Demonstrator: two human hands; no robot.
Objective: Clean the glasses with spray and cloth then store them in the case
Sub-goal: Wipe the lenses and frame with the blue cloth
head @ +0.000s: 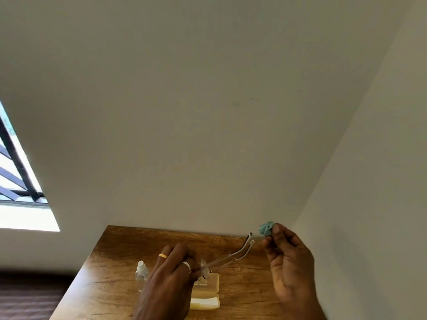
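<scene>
My left hand (pixel 172 271) pinches the thin-framed glasses (pixel 227 258) by the lens end, above the table; the two temple arms stick out up and to the right. My right hand (pixel 285 259) is raised beside the temple tips and pinches a crumpled teal cloth (pixel 266 228) between thumb and fingertips. The cloth is apart from the glasses. A pale yellow glasses case (pixel 206 294) lies open on the wooden table (pixel 242 287), just below the lenses. A small clear spray bottle (pixel 141 274) with a white cap stands left of my left hand.
The table stands in a corner, with a white wall behind it and another on its right. A window with dark bars (pixel 16 167) is at the far left. A dark floor (pixel 32 296) shows left of the table.
</scene>
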